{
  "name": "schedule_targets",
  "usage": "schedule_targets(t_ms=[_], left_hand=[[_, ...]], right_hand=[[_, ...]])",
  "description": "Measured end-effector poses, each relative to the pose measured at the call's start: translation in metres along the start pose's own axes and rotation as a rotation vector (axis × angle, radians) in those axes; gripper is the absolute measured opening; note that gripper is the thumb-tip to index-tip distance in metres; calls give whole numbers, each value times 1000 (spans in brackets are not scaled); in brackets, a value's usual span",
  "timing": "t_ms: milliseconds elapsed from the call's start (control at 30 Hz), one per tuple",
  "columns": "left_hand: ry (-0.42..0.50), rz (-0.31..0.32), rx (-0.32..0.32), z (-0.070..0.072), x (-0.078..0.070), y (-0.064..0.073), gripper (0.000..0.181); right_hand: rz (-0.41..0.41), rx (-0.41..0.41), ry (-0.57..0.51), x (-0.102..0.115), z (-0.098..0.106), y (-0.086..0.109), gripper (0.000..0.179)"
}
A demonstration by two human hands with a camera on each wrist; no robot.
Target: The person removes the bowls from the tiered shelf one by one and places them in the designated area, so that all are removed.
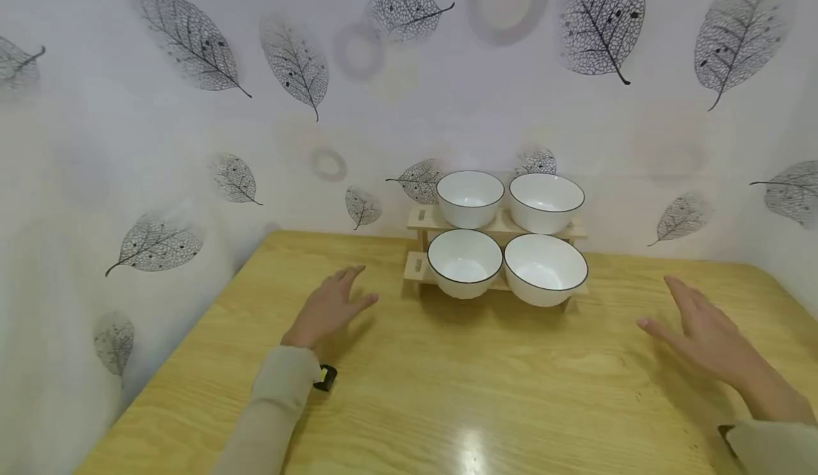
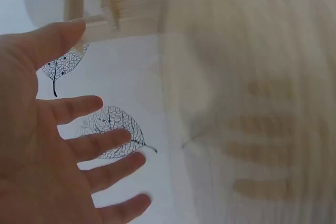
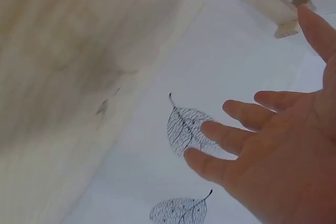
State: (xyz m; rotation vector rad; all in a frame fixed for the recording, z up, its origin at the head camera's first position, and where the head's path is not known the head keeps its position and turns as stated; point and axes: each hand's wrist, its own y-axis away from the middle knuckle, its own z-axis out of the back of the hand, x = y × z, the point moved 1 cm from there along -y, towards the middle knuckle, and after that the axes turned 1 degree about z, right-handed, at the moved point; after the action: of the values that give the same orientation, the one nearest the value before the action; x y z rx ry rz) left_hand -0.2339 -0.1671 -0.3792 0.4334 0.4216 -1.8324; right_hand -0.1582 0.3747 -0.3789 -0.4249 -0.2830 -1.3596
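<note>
From my head, one camera looks forward and down, far enough back to frame my left hand [image 1: 324, 310], my right hand [image 1: 718, 344], the two-tier wooden rack [image 1: 503, 222], wooden table [image 1: 409, 390] and leaf-print wall [image 1: 409, 113]. Each wrist camera sits close on my palm side, tilted, facing past my fingers; both share table, wall and part of the rack with the head view.

A: What do you have on the table [image 1: 409, 390]?
B: Your pale wooden two-tier rack [image 1: 505, 224], standing level at the back.
A: And on it?
B: Upper tier [image 1: 422, 216]: rear-left bowl [image 1: 470, 204] and rear-right bowl [image 1: 546, 206], just apart. Lower tier [image 1: 417, 268]: front-left bowl [image 1: 465, 268] and front-right bowl [image 1: 544, 273], rims touching or nearly so. All four white, dark-rimmed, upright.
</note>
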Motion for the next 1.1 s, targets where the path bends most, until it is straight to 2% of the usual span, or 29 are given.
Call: schedule_targets(t_ms=[100,167,300,433,800,1100], left_hand=[[246,13,50,0,0,-6,65],[361,27,58,-2,-3,-12,64],[508,48,58,-12,-12,-27,60],[614,69,66,-21,-21,-41,58],[805,120,78,-36,-35,-63,63],[794,123,50,-43,-42,-71,64]], right_hand=[[2,24,-115,13,1,-8,86],[-11,45,-164,21,2,-13,86],[10,21,-220,30,5,-18,81],[32,-2,-278,37,9,-22,76],[78,-30,-306,46,11,-31,71],[92,-24,-348,57,16,-38,69]])
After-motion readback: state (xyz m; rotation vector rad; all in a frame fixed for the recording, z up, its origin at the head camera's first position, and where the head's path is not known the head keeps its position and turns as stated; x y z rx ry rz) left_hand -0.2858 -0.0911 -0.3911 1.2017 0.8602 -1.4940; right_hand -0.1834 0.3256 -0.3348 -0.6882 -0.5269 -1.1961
